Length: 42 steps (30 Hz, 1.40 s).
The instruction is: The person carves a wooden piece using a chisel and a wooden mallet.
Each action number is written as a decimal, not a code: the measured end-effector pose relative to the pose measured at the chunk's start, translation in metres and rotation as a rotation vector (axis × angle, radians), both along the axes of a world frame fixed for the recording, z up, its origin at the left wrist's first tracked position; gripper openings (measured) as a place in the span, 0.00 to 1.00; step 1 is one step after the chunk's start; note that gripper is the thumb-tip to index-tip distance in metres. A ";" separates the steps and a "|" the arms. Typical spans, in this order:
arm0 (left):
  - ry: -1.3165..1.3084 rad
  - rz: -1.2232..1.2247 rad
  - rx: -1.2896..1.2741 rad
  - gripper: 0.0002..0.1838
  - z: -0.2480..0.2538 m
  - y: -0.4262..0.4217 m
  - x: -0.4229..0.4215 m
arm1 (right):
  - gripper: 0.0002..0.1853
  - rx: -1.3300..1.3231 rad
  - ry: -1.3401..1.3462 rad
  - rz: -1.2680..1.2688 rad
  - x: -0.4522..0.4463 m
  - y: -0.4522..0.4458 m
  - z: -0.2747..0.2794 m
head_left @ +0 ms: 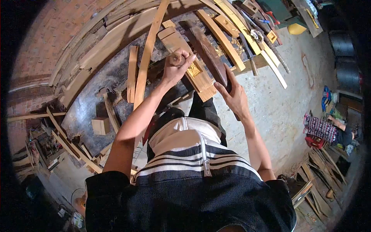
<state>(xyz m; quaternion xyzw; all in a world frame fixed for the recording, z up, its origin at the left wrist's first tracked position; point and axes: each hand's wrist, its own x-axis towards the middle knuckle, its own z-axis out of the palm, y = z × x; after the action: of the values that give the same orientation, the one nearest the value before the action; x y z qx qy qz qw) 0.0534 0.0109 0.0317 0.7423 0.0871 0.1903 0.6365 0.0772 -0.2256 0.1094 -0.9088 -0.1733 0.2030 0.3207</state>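
Observation:
My left hand (174,73) is closed around an upright tool with a round wooden handle (176,59); its lower end is hidden by the fist. Right beside that fist lies a pale wooden block (203,80) with a rectangular recess, where yellow wood shavings (193,70) are gathered. My right hand (234,96) wraps around the near end of a long dark wooden bar (206,50), thumb on one side and fingers on the other. The bar slants away from me alongside the block, and a dark end pokes out below the hand.
Long wooden strips (151,42) and a curved plank (220,38) lie around the block. More tools, including a thin wooden-handled one (252,63), lie at the upper right. A small wood block (101,126) sits at left. Another person's arm (337,123) shows at far right.

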 end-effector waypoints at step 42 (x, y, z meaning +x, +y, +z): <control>-0.101 0.226 -0.512 0.11 -0.002 0.013 0.003 | 0.43 0.275 0.117 -0.135 -0.011 0.007 0.013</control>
<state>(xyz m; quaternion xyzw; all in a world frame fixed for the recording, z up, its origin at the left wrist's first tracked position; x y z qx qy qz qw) 0.0563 0.0238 0.0300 0.5325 0.1826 0.2688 0.7816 0.0659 -0.2188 0.1224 -0.8526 -0.1190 0.2078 0.4644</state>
